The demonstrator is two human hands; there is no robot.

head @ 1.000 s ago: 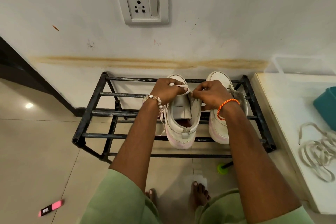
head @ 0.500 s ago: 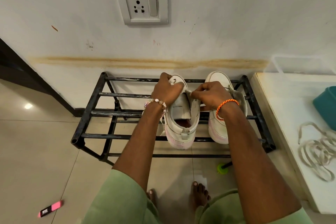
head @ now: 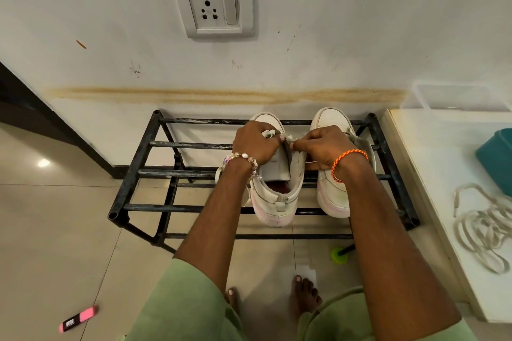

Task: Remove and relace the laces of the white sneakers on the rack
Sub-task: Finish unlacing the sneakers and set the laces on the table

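Two white sneakers stand side by side on the black metal rack (head: 130, 191), toes toward the wall. My left hand (head: 256, 144) sits over the left sneaker (head: 277, 196) near its eyelets and pinches a white lace (head: 268, 133). My right hand (head: 322, 148) pinches the same lace at the shoe's right edge, its wrist across the right sneaker (head: 332, 196). The two hands almost touch. A second loose lace (head: 483, 232) lies bunched on the white surface at the right.
A wall with a socket plate (head: 212, 5) rises right behind the rack. A teal container (head: 497, 160) sits on the white surface (head: 432, 174). On the tiled floor lie a pink-and-black item (head: 79, 318) and a green-tipped stick (head: 339, 255). My bare feet stand before the rack.
My left hand moved up toward the toe of the left sneaker and back to the eyelets, working the lace. My right hand stayed nearly still at the shoe's right edge.
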